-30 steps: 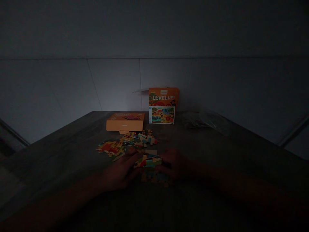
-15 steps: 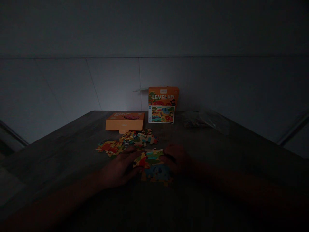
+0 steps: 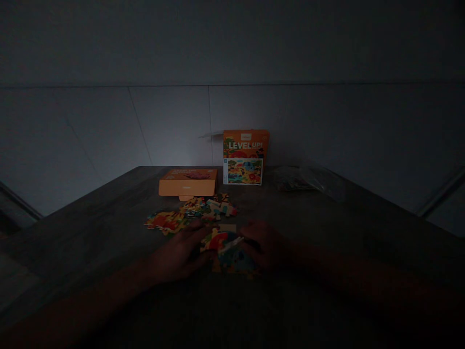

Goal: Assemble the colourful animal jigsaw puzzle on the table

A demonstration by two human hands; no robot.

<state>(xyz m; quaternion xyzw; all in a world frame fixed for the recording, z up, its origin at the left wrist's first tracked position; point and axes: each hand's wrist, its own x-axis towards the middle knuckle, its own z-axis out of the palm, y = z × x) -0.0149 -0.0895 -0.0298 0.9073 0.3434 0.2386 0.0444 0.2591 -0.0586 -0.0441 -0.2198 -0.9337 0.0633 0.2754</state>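
A partly joined jigsaw puzzle with a blue elephant and red and orange patches lies on the table before me. My left hand holds its left side, thumb low and fingers at the upper edge. At the right, my right hand pinches a puzzle piece, tilted over the puzzle so that its pale edge shows. A flat pale piece lies just behind the puzzle. Beyond my left hand are loose puzzle pieces in a pile. Dim light hides the fingertips in part.
An orange box lies behind the pile. Farther back stands an upright orange box marked "LEVEL UP!", with a picture card leaning on its front. A clear plastic bag lies at the back right, near the wall.
The piece in my right hand has tipped from nearly flat to steeply tilted, uncovering more of the red patch and the pale piece behind. My left hand has hardly moved.
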